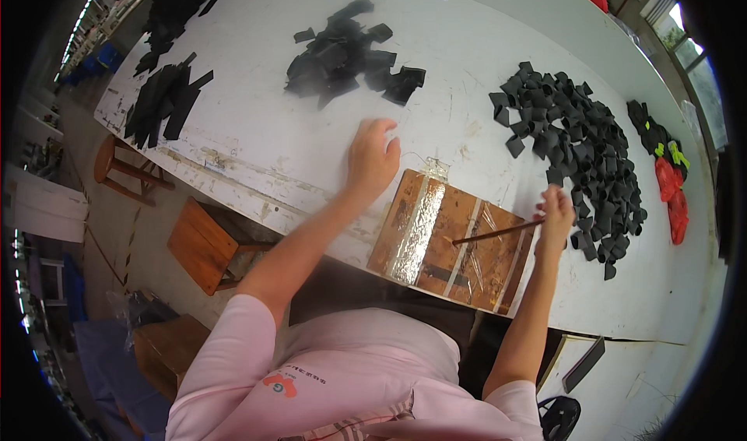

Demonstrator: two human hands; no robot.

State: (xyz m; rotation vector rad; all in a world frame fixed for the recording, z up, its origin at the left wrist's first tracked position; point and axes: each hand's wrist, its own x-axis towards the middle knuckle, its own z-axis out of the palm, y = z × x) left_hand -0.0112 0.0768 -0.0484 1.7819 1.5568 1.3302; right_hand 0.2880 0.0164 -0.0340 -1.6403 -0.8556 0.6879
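**Left hand bare, right hand on a brown stick at the worktop's near edge**

The left hand is empty, its fingers half curled and the thumb standing apart; whether it touches the worktop cannot be told. The right hand closes around one end of a thin brown stick, which slants across a wooden board toward its middle. A small black piece shows just past the right fingertips; whether they pinch it is unclear.

The board lies against the near edge, crossed by shiny tape. The worktop is white, scuffed and stained, most worn along its near edge toward the left corner. Toward its right edge spreads a large pile of folded black pieces. Midway toward the far edge sits a heap of flat black pieces; long black strips lie by the near left corner.

At the right edge rest red bags beside a black-and-green bundle.

Beyond the near edge, on the left, an orange-brown wooden stool and a round-topped stool stand on a grey floor. Windows light the far right of the room.
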